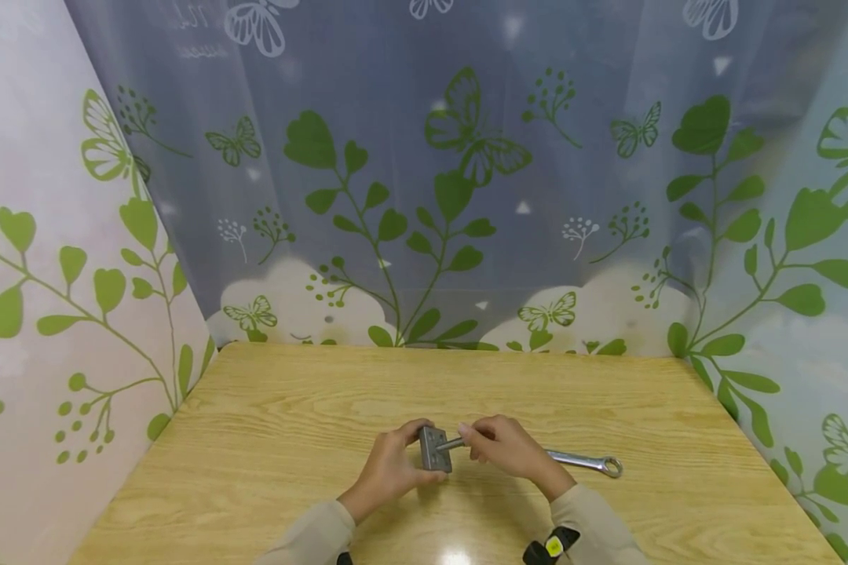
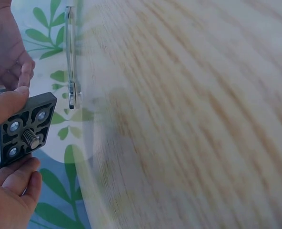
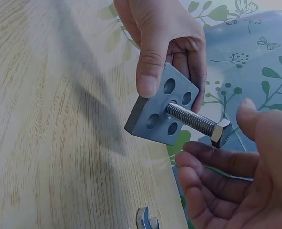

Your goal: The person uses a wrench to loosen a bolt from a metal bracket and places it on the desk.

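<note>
Left fingers [image 2: 19, 179]: gripping block [image 3: 162, 101] by opposite edges.
Right fingers [image 3: 231, 162]: parted around bolt head [image 3: 220, 133], contact unclear.
Bolt [image 3: 193, 119]: through block's centre, between left and right fingers.
Wrench [image 1: 581, 460]: right of right fingers, on wood-grain table [image 1: 290, 408].
Room: leaf-print curtain [image 1: 396, 125] beyond fingers.

Block [image 3: 159, 106] seen as matt grey metal, smooth-faced | bolt [image 3: 196, 120] seen as bright metal, shank ridged by threads | wrench [image 1: 583, 461] seen as polished, glossy metal | tabletop [image 1: 290, 408] wood-grained, light mirrored in its smooth gloss | sleeve [image 1: 601, 526] seen as matt cloth | hangings [image 1: 410, 141] printed, cloth-like
</note>
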`<state>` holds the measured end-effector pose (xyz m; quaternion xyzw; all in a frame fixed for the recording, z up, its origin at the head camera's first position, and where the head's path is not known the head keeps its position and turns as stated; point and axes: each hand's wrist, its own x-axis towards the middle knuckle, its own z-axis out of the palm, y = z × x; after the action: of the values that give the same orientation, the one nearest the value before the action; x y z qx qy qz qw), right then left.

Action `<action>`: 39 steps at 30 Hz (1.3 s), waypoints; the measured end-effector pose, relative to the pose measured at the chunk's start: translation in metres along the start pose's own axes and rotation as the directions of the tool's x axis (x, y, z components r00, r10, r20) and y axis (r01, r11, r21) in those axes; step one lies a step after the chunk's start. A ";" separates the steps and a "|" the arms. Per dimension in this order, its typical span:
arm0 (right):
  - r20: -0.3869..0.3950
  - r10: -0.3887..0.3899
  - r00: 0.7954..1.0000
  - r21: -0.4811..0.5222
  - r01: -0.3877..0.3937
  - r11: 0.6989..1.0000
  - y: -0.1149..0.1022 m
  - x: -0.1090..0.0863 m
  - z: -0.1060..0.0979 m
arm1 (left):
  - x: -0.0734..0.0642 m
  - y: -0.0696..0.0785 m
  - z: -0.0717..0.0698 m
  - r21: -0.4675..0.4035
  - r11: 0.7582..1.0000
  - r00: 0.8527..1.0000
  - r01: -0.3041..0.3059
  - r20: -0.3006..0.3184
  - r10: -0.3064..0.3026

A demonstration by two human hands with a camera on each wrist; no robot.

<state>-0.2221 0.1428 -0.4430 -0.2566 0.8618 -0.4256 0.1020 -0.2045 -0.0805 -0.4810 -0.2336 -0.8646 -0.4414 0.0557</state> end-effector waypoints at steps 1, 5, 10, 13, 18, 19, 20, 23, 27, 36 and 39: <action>-0.005 0.009 1.000 -0.002 -0.009 1.000 0.000 0.000 0.000 | 0.000 0.000 0.000 -0.004 1.000 1.000 -0.001 -0.001 0.001; -0.018 0.047 0.999 0.002 -0.047 0.999 0.001 0.000 0.001 | 0.001 0.000 0.000 -0.025 1.000 1.000 -0.007 -0.003 0.007; -0.025 0.065 0.998 0.012 -0.065 0.998 0.002 0.002 0.002 | 0.002 0.001 0.000 -0.035 0.999 1.000 -0.013 -0.003 0.012; -0.028 0.027 0.999 -0.009 -0.027 1.000 0.001 0.001 0.001 | 0.001 0.001 0.000 -0.032 0.999 1.000 -0.007 0.000 0.007; -0.069 -0.085 0.994 -0.054 0.081 0.995 -0.001 0.000 -0.001 | 0.001 0.001 0.001 -0.041 0.999 1.000 -0.014 -0.003 0.014; -0.078 -0.102 0.992 -0.056 0.098 0.994 -0.001 -0.001 -0.001 | 0.001 0.000 0.001 -0.046 0.999 1.000 -0.020 -0.006 0.020; -0.086 -0.113 0.990 -0.048 0.109 0.993 -0.001 -0.001 -0.001 | 0.001 0.000 0.001 -0.054 0.998 1.000 -0.024 -0.010 0.023; -0.110 -0.135 0.985 -0.043 0.131 0.990 -0.002 -0.002 -0.001 | 0.002 0.000 0.001 -0.083 0.996 1.000 -0.027 -0.017 0.026; -0.132 -0.142 0.981 -0.053 0.136 0.989 -0.004 -0.002 -0.001 | 0.002 -0.001 0.001 -0.100 0.995 1.000 -0.023 -0.022 0.021; -0.107 -0.138 0.985 -0.049 0.133 0.990 -0.003 -0.001 -0.001 | 0.002 0.000 0.001 -0.105 0.994 1.000 -0.015 -0.025 0.013; -0.075 -0.111 0.991 -0.055 0.107 0.993 -0.002 -0.001 -0.001 | 0.002 0.000 0.001 -0.112 0.994 1.000 -0.013 -0.029 0.010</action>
<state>-0.2212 0.1430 -0.4404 -0.2891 0.8604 -0.4180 0.0382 -0.2061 -0.0796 -0.4812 -0.2350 -0.8364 -0.4919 0.0572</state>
